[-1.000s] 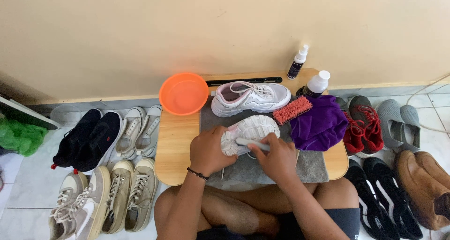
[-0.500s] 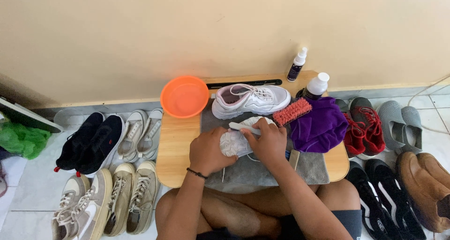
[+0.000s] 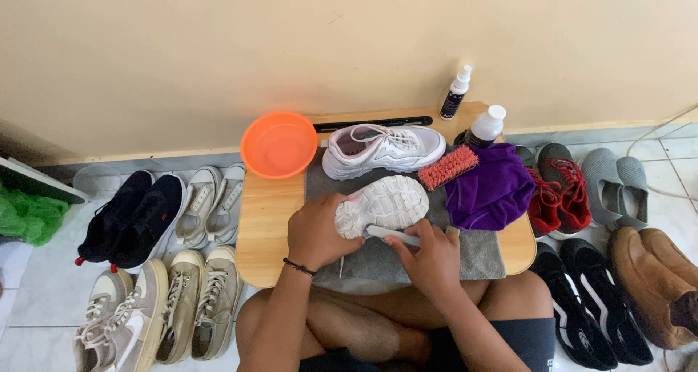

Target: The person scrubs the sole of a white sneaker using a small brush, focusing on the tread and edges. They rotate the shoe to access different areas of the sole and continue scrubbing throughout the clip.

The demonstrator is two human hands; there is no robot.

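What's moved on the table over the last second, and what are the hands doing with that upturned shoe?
The left hand still grips the upturned shoe, sole up. The right hand slid its small white brush up across the sole, then back to the near edge. The second shoe, orange bowl, red brush, purple cloth and bottles stayed put.

Basin [image 3: 279,144] left of sneaker [image 3: 383,148] — both on table [image 3: 265,227].

glossy plastic bowl [image 3: 279,144], smooth wooden table [image 3: 266,219]
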